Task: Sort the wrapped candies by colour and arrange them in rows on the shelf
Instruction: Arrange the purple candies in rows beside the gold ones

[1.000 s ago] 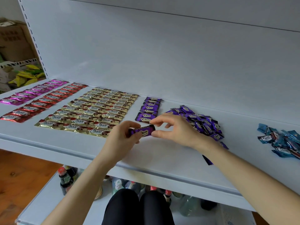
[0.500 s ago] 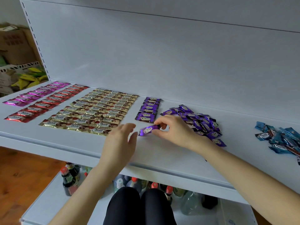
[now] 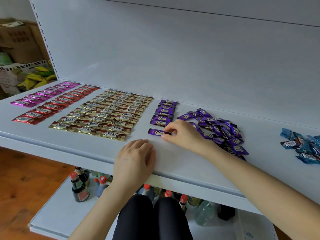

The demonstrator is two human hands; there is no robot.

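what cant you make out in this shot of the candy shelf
Head view only:
blue candy pile: cut off by the right edge.
purple pile: near side hidden under the right forearm.
purple candy: right end covered by the right hand.
bottles below: mostly hidden by the shelf.

I faced a white shelf [image 3: 97, 147] with a plain back panel [image 3: 173, 49] under soft even light, a slotted upright [image 3: 45, 44] at my left, cardboard boxes [image 3: 19, 40] and yellow-green packets [image 3: 39, 78] beyond it, orange wooden floor [image 3: 26, 179] below, and dark bottles [image 3: 80, 189] on a lower shelf [image 3: 57, 215].
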